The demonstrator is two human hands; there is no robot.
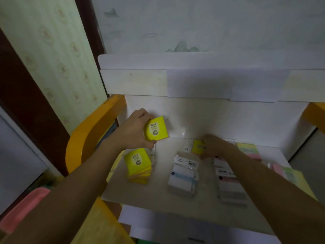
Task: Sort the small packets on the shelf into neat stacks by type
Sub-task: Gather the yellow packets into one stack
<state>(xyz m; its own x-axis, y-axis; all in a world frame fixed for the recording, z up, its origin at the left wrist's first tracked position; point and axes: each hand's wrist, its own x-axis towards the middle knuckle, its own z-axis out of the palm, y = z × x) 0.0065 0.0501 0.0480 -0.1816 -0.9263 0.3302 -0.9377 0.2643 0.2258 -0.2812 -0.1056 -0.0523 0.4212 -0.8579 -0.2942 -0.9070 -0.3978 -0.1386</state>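
My left hand grips a yellow packet marked 2207, held in the air above a stack of the same yellow packets at the left of the white shelf. My right hand reaches to the back of the shelf and its fingers curl round another yellow packet. A stack of white packets with blue print lies in the middle. To its right lies a stack of white and pink packets, partly hidden by my right forearm.
Pastel yellow, green and pink packets lie at the back right, and more pastel ones at the right edge. Orange frame posts flank the shelf. An upper shelf board overhangs the back. Something pink lies low on the left.
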